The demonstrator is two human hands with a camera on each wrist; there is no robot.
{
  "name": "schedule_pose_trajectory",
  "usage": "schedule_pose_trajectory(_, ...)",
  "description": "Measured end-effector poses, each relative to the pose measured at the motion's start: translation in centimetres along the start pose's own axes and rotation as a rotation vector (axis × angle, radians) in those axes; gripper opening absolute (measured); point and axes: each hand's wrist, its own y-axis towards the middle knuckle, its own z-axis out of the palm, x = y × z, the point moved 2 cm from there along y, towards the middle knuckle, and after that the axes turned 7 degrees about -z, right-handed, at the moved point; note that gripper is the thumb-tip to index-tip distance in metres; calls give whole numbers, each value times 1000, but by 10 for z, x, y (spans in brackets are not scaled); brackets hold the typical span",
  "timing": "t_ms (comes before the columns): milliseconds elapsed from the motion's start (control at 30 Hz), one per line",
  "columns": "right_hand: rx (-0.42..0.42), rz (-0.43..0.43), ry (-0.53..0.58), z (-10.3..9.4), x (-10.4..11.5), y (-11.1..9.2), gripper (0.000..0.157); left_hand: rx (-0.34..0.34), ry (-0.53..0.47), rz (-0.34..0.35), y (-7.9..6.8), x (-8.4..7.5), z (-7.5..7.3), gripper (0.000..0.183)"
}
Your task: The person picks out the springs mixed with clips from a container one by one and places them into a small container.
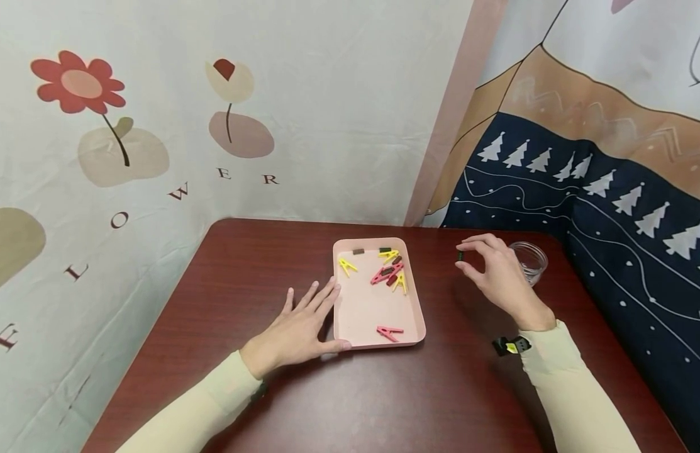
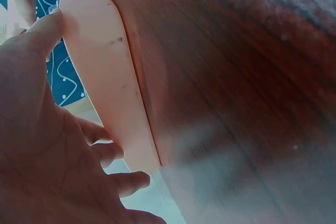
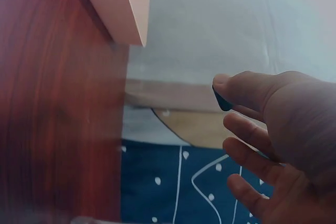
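Observation:
My right hand pinches a small dark green ribbed piece between thumb and fingertip, held up over the table right of the tray. In the right wrist view the same piece shows as a dark sliver at the thumb tip. My left hand lies with spread fingers along the left side of a pink tray, fingertips and thumb at its rim. Inside the tray are yellow clothespins, pinkish-red clothespins and several small dark pieces, mostly clustered toward the upper right.
A round clear glass jar stands behind the right hand, partly hidden by it. The dark red wooden table meets a white printed cloth at the back and a navy cloth with white trees on the right.

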Motion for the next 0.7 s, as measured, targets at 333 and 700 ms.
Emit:
schedule_pose_trajectory(333, -97, 16, -53, -21, -20, -5, 38, 2, 1, 0, 1, 0, 0, 123)
schedule_pose_trajectory(700, -136, 83, -45, -36, -43, -15, 35, -2, -9, -6, 1, 2, 1, 124)
